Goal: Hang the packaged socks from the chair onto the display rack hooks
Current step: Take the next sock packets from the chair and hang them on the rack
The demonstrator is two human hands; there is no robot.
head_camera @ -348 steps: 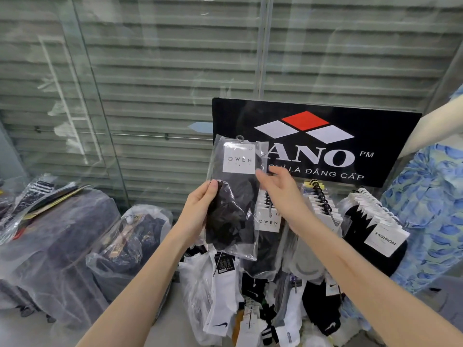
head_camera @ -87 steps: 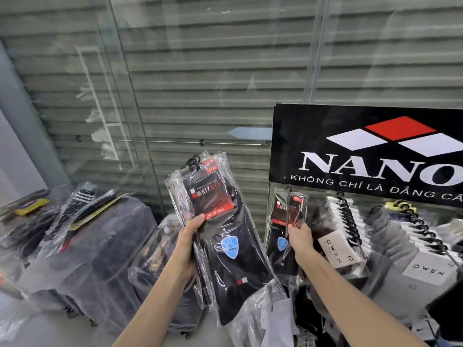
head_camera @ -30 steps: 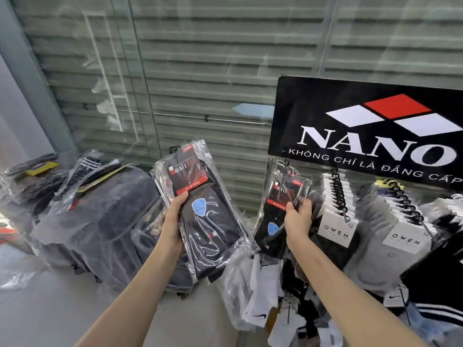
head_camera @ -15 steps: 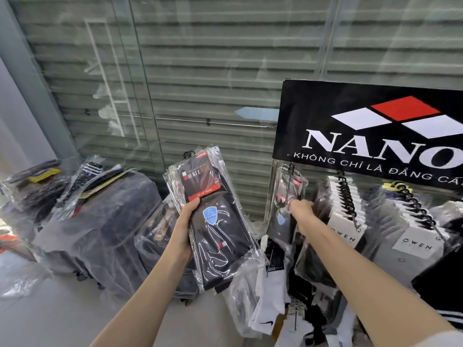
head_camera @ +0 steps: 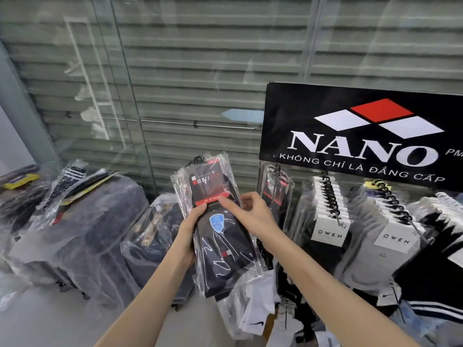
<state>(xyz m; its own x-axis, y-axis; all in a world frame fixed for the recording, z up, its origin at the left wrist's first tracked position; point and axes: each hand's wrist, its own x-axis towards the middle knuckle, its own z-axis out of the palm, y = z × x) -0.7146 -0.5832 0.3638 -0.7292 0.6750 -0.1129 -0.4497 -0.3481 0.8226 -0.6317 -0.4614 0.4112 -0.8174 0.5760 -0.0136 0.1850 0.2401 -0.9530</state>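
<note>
Since one pack (head_camera: 275, 194) hangs, right hand (head_camera: 253, 214) back on stack (head_camera: 225, 249)

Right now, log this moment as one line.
left hand: holds sock packs | right hand: pinches front pack | hung pack: on leftmost hook

The left hand (head_camera: 191, 231) grips a stack of sock packs (head_camera: 225, 261) in the middle. The right hand (head_camera: 253, 212) pinches the front pack (head_camera: 213, 184) at its card. At 3 o'clock, one pack (head_camera: 275, 196) hangs on the rack (head_camera: 295, 108).
</note>
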